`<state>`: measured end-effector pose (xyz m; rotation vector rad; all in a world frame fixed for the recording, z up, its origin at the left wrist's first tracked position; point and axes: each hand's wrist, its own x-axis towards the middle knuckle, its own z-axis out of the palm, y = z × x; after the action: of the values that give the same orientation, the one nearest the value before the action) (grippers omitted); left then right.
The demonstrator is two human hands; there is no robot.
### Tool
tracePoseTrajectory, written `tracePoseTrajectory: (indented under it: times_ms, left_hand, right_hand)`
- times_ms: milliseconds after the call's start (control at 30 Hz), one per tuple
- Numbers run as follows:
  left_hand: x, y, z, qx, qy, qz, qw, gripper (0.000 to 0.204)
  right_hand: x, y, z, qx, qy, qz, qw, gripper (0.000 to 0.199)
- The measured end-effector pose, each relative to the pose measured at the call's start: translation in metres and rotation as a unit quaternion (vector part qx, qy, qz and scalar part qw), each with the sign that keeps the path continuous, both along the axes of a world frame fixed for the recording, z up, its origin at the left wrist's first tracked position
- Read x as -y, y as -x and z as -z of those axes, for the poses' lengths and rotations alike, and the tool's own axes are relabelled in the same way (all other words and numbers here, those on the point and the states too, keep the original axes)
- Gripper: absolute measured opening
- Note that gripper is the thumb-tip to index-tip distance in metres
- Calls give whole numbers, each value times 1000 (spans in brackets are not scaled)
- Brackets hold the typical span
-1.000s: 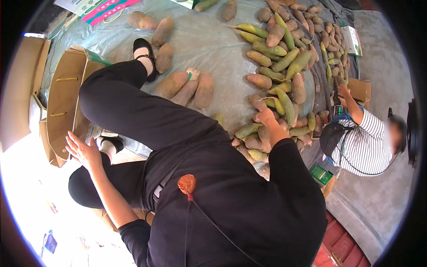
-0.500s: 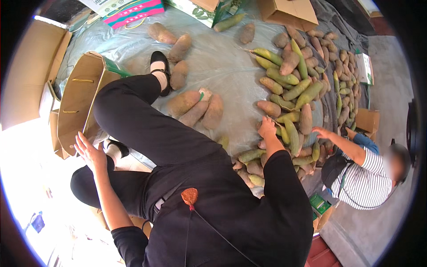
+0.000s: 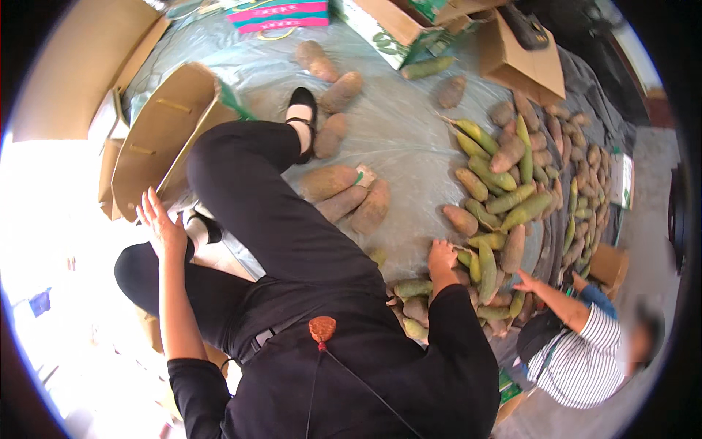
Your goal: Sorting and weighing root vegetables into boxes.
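Observation:
My left hand (image 3: 167, 225) is raised with its fingers stretched out, next to the rim of an upright brown-lined paper bag (image 3: 156, 134). Nothing is in it. At the near left edge of a heap of green radishes (image 3: 528, 209) and brown sweet potatoes (image 3: 513, 249), my right hand (image 3: 442, 256) has its fingers bent inward. Whatever they hold, if anything, is hidden. Just beyond that hand lies a pinkish sweet potato (image 3: 459, 219). Three sweet potatoes (image 3: 371, 208) lie grouped beyond my leg, with a small green-and-white piece at their top end.
A person in a striped shirt (image 3: 581, 358) reaches a hand (image 3: 528, 281) toward the heap from the right. Plastic sheeting (image 3: 409, 168) covers the floor. Cardboard boxes (image 3: 523, 62) and a pink-and-teal bag (image 3: 281, 16) stand at the far side. More sweet potatoes (image 3: 342, 91) lie by my shoe (image 3: 301, 121).
The whole view has shifted, so the scene sits farther right and lower. My right hand has drawn slightly back and left along the heap's edge. My left hand remains beside the bag, fingers outstretched.

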<state>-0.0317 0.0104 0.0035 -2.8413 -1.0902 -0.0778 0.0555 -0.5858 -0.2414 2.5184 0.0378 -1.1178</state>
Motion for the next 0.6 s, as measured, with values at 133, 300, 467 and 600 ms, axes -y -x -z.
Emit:
tracePoseTrajectory:
  times_ms: [133,300,467,600]
  left_hand:
    - [5,-12,-5,-12,18,-23,1000,89]
    - [0,-6,1,-12,-3,-25,1000,93]
    - [2,-4,0,-25,-16,-23,999,90]
    - [1,-6,1,-2,4,-25,1000,89]
  right_hand:
    - [-4,-5,-8,-44,32,-22,998,32]
    - [-5,-7,-4,-19,37,-17,999,31]
    - [-28,-32,-36,56,-81,164,981,58]
    - [-16,-58,-11,176,-279,179,927,57]
